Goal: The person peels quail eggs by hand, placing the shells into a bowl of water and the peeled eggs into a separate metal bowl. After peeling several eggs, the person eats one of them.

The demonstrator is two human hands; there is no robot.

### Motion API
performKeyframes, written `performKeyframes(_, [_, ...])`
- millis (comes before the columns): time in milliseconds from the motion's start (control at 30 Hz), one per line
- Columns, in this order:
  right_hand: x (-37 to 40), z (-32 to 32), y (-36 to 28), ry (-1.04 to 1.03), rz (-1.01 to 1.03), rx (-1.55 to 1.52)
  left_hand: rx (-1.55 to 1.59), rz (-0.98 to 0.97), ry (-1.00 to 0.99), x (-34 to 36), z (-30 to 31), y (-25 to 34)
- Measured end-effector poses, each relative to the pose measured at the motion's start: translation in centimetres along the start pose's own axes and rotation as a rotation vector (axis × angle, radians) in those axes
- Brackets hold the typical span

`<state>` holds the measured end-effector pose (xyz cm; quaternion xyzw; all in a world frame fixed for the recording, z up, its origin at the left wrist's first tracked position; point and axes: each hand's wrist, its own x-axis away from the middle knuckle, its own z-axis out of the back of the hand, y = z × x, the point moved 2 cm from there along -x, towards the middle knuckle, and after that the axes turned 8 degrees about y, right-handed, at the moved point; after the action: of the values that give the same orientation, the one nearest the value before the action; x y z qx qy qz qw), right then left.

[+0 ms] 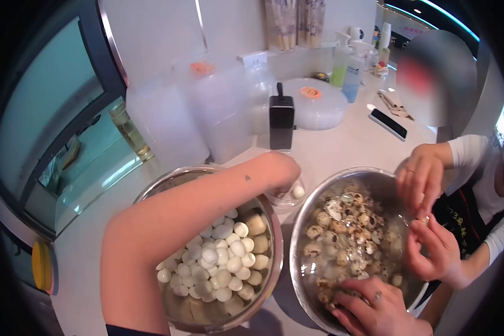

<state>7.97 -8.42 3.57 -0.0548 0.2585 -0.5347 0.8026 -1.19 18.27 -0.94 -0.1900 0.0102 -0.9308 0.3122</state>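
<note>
My left arm crosses over a steel bowl [274, 269] of peeled white quail eggs [221, 263] lying in liquid. Beyond it, my left hand [283, 168] is bent down at a small clear plastic cup [288, 200]; a white peeled egg [298, 192] shows at the cup, and my fingers are hidden. My right hand [375, 305], with a ring on it, reaches into a second steel bowl [298, 274] of speckled quail eggs [341, 227] in water. Its fingers are apart and bent over the eggs at the near side; the fingertips are partly hidden.
A co-worker's two hands [434, 246] meet over the right bowl's far edge. Behind the bowls stand a black box-shaped device [281, 120], stacked clear plastic lids [325, 109], tall translucent stacks [221, 112], pump bottles [351, 73] and a phone [387, 124]. Glass lies left.
</note>
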Motion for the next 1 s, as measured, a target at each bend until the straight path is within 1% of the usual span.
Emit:
performKeyframes(33, [-0.2, 0.3, -0.2, -0.002, -0.021, -0.055, -0.028, 0.027, -0.023, 0.1, -0.4, 0.2])
performKeyframes(67, [-0.4, 0.0, -0.3, -0.044, -0.02, -0.075, 0.009, 0.034, -0.05, 0.1, -0.9, 0.2])
performKeyframes(167, [-1.2, -0.5, -0.3, -0.084, 0.008, 0.002, 0.042, 0.006, -0.103, -0.2, -1.1, -0.4])
performKeyframes(233, [-1.4, -0.6, -0.4, -0.126, -0.049, 0.021, -0.105, -0.05, -0.025, 0.1, -0.8, -0.7])
performKeyframes(267, [-1.4, -0.8, -0.6, -0.131, -0.074, 0.041, -0.086, -0.049, -0.017, 0.4, -0.3, -0.9])
performKeyframes(333, [-1.5, -1.0, -0.8, -0.142, -0.08, 0.056, 0.009, 0.044, -0.071, 1.1, 0.6, -1.7])
performKeyframes(367, [-1.6, -1.0, -0.8, -0.136, -0.088, 0.058, 0.031, 0.052, -0.058, 1.6, 1.1, -2.5])
performKeyframes(433, [-1.6, -1.0, -1.0, -0.154, -0.107, 0.075, 0.561, -0.053, -0.081, 2.3, 2.3, -3.9])
performKeyframes(500, [-1.4, -0.5, -1.0, -0.122, -0.133, 0.085, 0.883, -0.243, -0.041, 4.6, 3.2, -4.9])
performKeyframes(533, [-1.4, -0.4, -1.1, -0.109, -0.129, 0.088, 0.878, -0.305, 0.031, 6.0, 3.7, -5.3])
performKeyframes(567, [-1.3, -0.4, -1.1, -0.101, -0.126, 0.079, 0.844, -0.3, 0.019, 7.5, 4.2, -5.7])
performKeyframes(600, [-1.0, -0.4, -0.9, -0.086, -0.114, 0.082, 1.026, -0.395, 0.0, 9.1, 4.5, -5.8])
performKeyframes(633, [-0.9, -0.4, -0.9, -0.067, -0.147, 0.052, 1.211, -0.481, -0.017, 10.6, 4.8, -5.8])
performKeyframes(667, [-0.5, -0.7, -0.6, -0.054, -0.114, 0.084, 1.186, -0.452, -0.03, 12.0, 4.9, -5.8])
performKeyframes(700, [-0.4, -1.0, -0.6, -0.039, -0.081, 0.116, 1.352, -0.55, -0.022, 13.4, 5.1, -5.6])
performKeyframes(733, [-0.2, -1.1, -0.5, -0.026, -0.101, 0.093, 1.518, -0.649, -0.009, 14.7, 5.4, -5.4])
performKeyframes(767, [-0.1, -1.0, -0.6, -0.003, -0.092, 0.09, 1.494, -0.621, -0.017, 15.8, 5.5, -5.0])
performKeyframes(833, [0.1, -1.1, -0.6, 0.028, -0.107, 0.064, 1.64, -0.727, -0.019, 18.4, 6.0, -4.2])
performKeyframes(867, [0.1, -0.9, -0.8, 0.029, -0.111, 0.054, 1.656, -0.746, -0.023, 19.4, 6.3, -3.5])
performKeyframes(1000, [0.8, -0.9, -0.2, 0.07, -0.053, 0.075, 1.571, -0.747, -0.034, 21.9, 7.3, -1.6])
